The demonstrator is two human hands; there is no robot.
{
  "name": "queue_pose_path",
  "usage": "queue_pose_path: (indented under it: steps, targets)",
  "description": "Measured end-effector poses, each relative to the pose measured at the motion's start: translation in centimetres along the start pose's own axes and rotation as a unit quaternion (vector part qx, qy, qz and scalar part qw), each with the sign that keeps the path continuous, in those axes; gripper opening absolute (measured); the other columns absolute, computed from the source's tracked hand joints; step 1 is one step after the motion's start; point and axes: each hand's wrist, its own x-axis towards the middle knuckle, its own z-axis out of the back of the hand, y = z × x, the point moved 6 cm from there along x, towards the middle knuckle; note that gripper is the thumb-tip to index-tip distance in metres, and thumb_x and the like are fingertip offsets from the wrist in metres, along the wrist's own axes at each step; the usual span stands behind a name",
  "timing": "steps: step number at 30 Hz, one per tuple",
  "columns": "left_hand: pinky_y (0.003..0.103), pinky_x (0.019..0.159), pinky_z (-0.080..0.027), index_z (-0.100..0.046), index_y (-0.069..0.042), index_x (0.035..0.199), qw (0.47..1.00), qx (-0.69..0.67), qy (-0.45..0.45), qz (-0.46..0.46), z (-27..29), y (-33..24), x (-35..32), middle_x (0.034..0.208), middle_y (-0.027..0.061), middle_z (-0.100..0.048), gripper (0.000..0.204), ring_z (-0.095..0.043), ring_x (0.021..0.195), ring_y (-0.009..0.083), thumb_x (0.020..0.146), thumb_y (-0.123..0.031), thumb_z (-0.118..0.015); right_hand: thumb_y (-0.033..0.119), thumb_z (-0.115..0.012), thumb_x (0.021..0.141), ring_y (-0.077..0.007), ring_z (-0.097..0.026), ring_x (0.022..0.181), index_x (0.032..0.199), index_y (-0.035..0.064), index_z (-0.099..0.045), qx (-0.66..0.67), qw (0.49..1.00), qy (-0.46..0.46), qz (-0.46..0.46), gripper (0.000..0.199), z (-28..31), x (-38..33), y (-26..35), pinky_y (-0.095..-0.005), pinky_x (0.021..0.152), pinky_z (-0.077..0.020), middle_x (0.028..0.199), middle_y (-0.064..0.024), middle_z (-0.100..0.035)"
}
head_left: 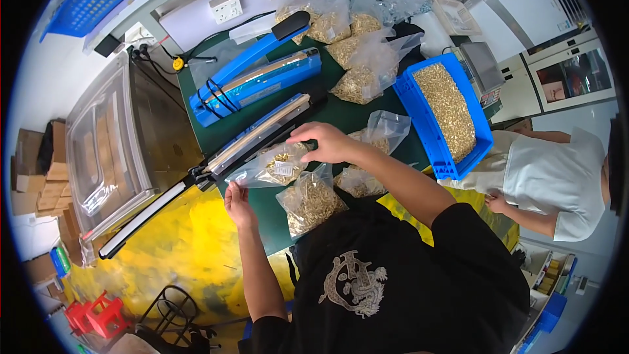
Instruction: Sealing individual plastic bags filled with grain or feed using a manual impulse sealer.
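A clear plastic bag (283, 162) of small gold-coloured metal parts, with a white label, lies along the front of a long heat sealer (255, 132). My left hand (240, 208) pinches the flat, unfilled end of this bag. At its filled end my right hand (325, 143) is closed, thumb and fingers curled on the plastic; the exact grip is partly hidden. The sealer's long hinged arm (147, 216) is swung open to the lower left. Close below the hands, another filled bag (310, 203) stands at the table's near edge.
More filled bags (357, 84) crowd the green table (265, 223). A blue hand sealer (255, 85) lies behind the long one. At right, a blue crate (445, 115) holds loose gold parts beside a scale (480, 69); a person (550, 170) stands there. Red stools (105, 314) are lower left.
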Motion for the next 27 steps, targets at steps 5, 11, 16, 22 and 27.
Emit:
queue_pose_path:
  steps: [5, 11, 16, 22, 27]
  targets:
    - [0.024, 0.074, -0.045, -0.061, -0.009, 0.086, 0.999, 0.014, -0.030, 0.016, 1.0, 0.3, 0.4, 0.082, -0.0028, -0.060, 0.017, -0.054, 0.076, 0.0073, 0.094, -0.023, -0.056, 0.012, -0.074, 0.072, -0.0281, -0.060, 0.102, 0.095, 0.0065, -0.070, 0.053, 0.998, -0.013, -0.023, 0.024, -1.4, 0.5, -0.2, -0.0360, 0.086, -0.0481, 0.106, -0.0120, -0.065]
    - [0.025, 0.076, -0.044, -0.059, -0.010, 0.083, 0.999, 0.044, -0.024, -0.012, -0.6, 0.4, 0.0, 0.081, -0.0037, -0.058, 0.024, -0.053, 0.077, 0.0074, 0.096, -0.029, -0.052, 0.013, -0.070, 0.079, -0.0247, -0.063, 0.097, 0.087, 0.0016, -0.070, 0.098, 0.991, -0.094, 0.016, 0.013, -1.5, -0.3, -1.1, -0.0349, 0.083, -0.0489, 0.102, -0.0126, -0.067]
    - [0.021, 0.062, -0.036, -0.053, -0.007, 0.071, 0.984, 0.131, -0.025, -0.114, -2.1, -0.7, 0.1, 0.069, -0.0051, -0.052, 0.037, -0.043, 0.065, 0.0046, 0.098, -0.030, -0.048, 0.014, -0.057, 0.091, -0.0111, -0.062, 0.070, 0.084, -0.0012, -0.062, 0.303, 0.927, -0.189, -0.113, 0.017, -2.5, -0.5, -4.0, -0.0249, 0.065, -0.0466, 0.076, -0.0040, -0.063]
    - [0.025, 0.053, -0.037, -0.052, 0.000, 0.069, 0.915, 0.318, -0.003, -0.247, -6.5, -4.0, -2.7, 0.059, 0.0010, -0.053, 0.041, -0.046, 0.057, 0.0069, 0.098, -0.028, -0.047, 0.016, -0.052, 0.095, -0.0101, -0.058, 0.060, 0.080, -0.0005, -0.054, 0.254, 0.902, -0.304, -0.175, 0.022, -1.3, -2.8, -4.5, -0.0240, 0.055, -0.0448, 0.070, -0.0011, -0.052]
    - [0.027, 0.050, -0.043, -0.057, 0.002, 0.071, 0.916, 0.357, -0.022, -0.180, -6.4, -3.5, -0.5, 0.052, 0.0063, -0.056, 0.044, -0.055, 0.048, 0.0123, 0.097, -0.033, -0.048, 0.018, -0.052, 0.094, -0.0117, -0.057, 0.051, 0.081, 0.0015, -0.056, 0.186, 0.900, -0.326, -0.221, 0.021, -1.3, -1.3, -4.6, -0.0271, 0.050, -0.0453, 0.062, -0.0040, -0.055]
